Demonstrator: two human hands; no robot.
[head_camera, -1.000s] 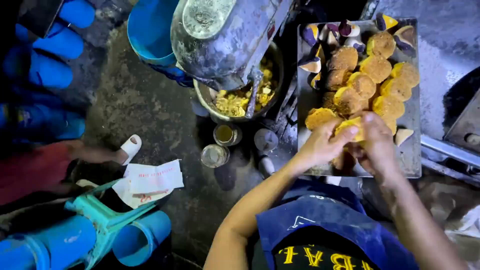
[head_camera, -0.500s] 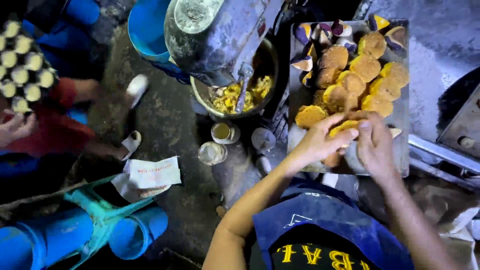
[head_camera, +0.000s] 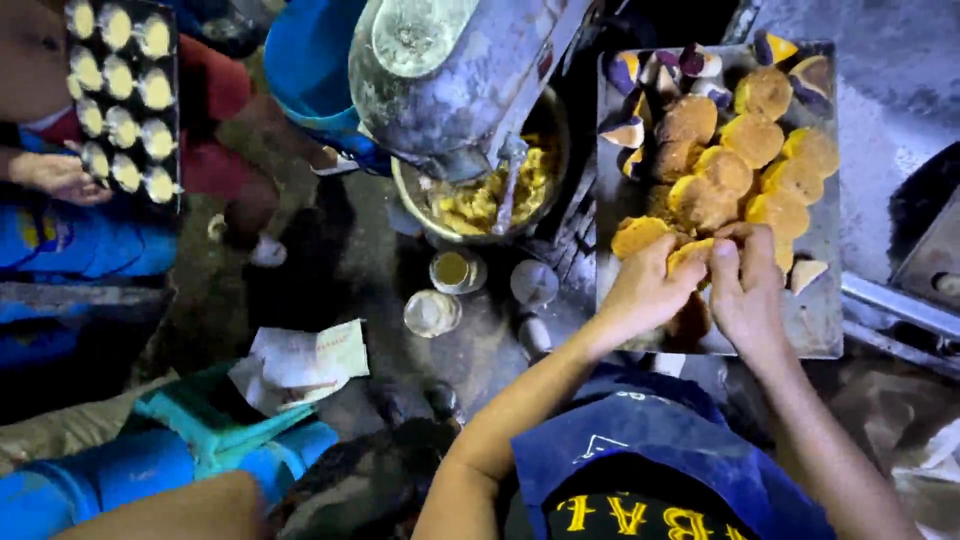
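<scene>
Both the left hand (head_camera: 645, 290) and right hand (head_camera: 745, 290) are pinching one yellow dough piece (head_camera: 692, 254) together over the metal tray (head_camera: 822, 325) of golden cakes (head_camera: 752, 140).

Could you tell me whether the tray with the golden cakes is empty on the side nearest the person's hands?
No, both hands, left hand and right hand, pinch a yellow cake over the tray, with more cakes beside.

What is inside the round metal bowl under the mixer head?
The metal bowl holds a lumpy yellow mash, with the beater standing in it. The grey mixer head covers the bowl's far side, so how far the mash reaches there is hidden.
</scene>
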